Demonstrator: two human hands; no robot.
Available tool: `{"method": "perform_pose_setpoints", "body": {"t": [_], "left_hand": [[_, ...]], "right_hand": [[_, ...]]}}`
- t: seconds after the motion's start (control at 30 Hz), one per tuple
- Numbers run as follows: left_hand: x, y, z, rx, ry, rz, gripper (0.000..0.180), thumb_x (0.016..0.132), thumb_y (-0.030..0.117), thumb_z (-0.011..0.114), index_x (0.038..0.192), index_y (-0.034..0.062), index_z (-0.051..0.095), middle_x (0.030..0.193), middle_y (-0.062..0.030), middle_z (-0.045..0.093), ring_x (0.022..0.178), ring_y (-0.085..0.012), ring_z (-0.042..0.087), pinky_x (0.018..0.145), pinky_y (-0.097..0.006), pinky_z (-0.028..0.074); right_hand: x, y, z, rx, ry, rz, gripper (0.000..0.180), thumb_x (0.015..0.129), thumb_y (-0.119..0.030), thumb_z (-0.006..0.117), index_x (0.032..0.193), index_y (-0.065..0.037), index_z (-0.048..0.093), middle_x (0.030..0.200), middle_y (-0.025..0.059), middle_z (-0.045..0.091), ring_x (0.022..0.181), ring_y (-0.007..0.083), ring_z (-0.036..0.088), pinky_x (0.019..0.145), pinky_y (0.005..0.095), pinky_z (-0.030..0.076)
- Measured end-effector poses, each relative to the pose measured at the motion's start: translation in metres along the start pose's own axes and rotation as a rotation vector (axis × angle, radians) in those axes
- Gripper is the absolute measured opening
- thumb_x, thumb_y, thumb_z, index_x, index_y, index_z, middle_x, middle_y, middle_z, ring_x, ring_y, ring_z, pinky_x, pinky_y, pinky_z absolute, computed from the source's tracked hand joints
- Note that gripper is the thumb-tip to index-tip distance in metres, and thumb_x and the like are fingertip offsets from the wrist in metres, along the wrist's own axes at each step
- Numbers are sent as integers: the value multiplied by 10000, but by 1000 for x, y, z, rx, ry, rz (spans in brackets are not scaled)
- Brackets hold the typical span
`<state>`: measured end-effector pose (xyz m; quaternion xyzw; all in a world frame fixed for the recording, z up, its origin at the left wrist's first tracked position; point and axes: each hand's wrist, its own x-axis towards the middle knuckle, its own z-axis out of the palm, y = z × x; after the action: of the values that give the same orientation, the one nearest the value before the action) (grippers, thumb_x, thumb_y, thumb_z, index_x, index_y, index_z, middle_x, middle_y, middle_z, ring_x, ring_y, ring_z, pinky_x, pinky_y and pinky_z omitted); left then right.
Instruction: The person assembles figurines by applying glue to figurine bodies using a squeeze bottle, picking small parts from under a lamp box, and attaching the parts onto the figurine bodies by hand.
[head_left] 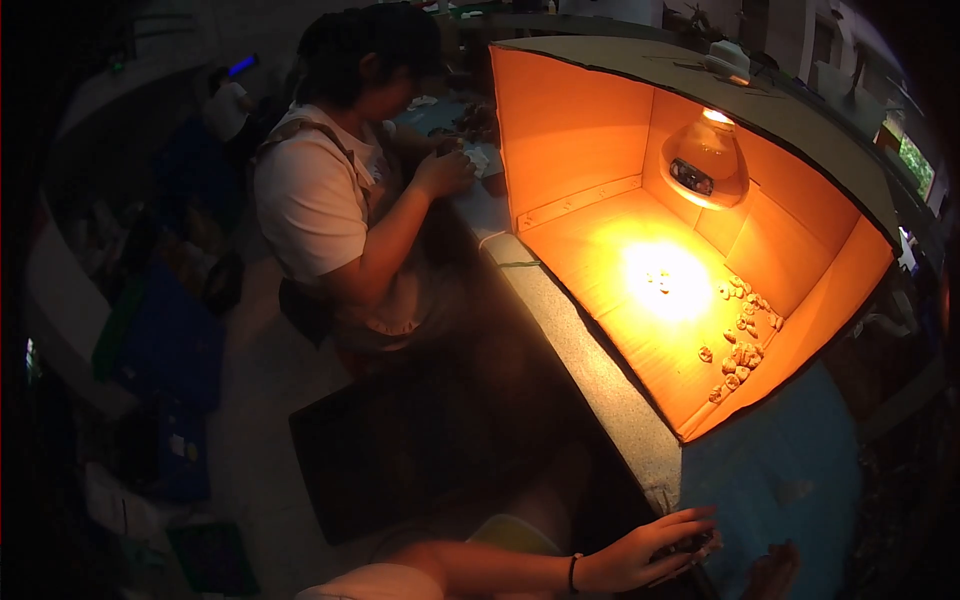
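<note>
My left hand (640, 555) rests on the tabletop (600, 370) edge, fingers curled over something small and dark; I judge it could slip off. My right hand is out of view.

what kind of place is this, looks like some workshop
Probably a small craft or hand-production workshop. A cardboard box open at the front holds a lit lamp shining on small pale pieces, and a co-worker sits handling small things at the same long workbench.

Small dark object (697, 546) under left hand (640, 556) fingers at workbench edge; details unclear.
</note>
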<state>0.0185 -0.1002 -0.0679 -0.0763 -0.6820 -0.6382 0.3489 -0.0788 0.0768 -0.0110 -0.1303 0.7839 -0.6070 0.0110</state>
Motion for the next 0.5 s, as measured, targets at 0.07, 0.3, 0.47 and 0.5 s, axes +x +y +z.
{"method": "perform_pose_setpoints", "body": {"t": [0.07,0.3,0.47,0.5], "left_hand": [[-5,-2,-12,-395,-47,-289,443,909,78,445,1334,58,323,1300,-122,399,1048,-172,529,699,-253,487],[-16,4,-19,-1234,-46,-763,402,943,219,405,1314,104,303,1223,-81,486,820,-91,565,612,-181,452],[-31,-3,-10,-1413,-53,-819,411,944,293,357,1314,120,310,1178,-88,506,835,-98,538,658,-212,432],[-34,-4,-10,-1413,-58,-822,411,944,293,357,1314,120,310,1178,-88,506,835,-98,538,658,-212,432]], "right_hand": [[22,22,-28,-493,401,-510,419,874,-185,532,1188,58,397,1091,155,500,904,256,521,764,360,460],[69,61,-78,-155,56,-1,665,823,-125,606,1358,-47,218,1314,190,364,1153,324,419,921,412,419],[93,75,-69,-226,-64,-76,529,831,-135,579,1301,-46,354,1219,172,453,1085,285,474,884,358,421],[95,73,-64,-404,-48,-130,482,836,-162,559,1271,-24,406,1165,159,515,1049,268,505,880,355,410]]}}
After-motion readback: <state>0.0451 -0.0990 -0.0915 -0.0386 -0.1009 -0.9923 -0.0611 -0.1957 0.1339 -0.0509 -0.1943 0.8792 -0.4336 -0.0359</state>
